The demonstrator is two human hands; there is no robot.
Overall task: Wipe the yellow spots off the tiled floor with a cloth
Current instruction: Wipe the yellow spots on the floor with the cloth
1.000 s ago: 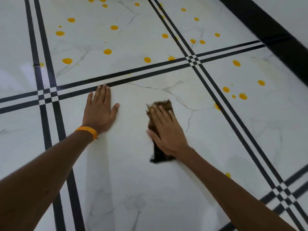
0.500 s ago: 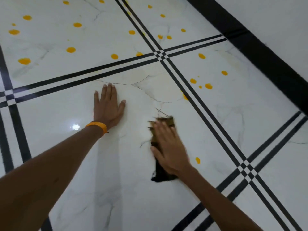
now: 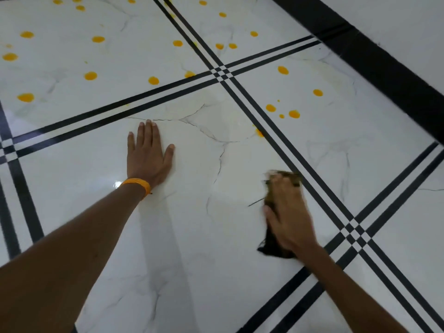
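My right hand (image 3: 287,212) presses a dark brown cloth (image 3: 275,248) flat on the white marble tile (image 3: 192,236), close to the black double line on the tile's right side. The hand and the cloth are blurred by motion. My left hand (image 3: 149,155) lies palm down with fingers spread on the same tile, holding nothing; an orange band (image 3: 137,185) is on its wrist. A yellow spot (image 3: 259,132) sits at this tile's far right edge. Several yellow spots (image 3: 90,75) dot the far left tile, others (image 3: 294,114) the right tile.
Black double stripes (image 3: 223,73) cross between the tiles. A wide black band (image 3: 384,66) runs along the far right, with a pale surface beyond it. A light glare (image 3: 117,184) shines beside my left wrist.
My right hand has slid the cloth to the right and toward me across the tile. A yellow spot seen near the hand half a second ago is no longer visible. The left hand stays planted.
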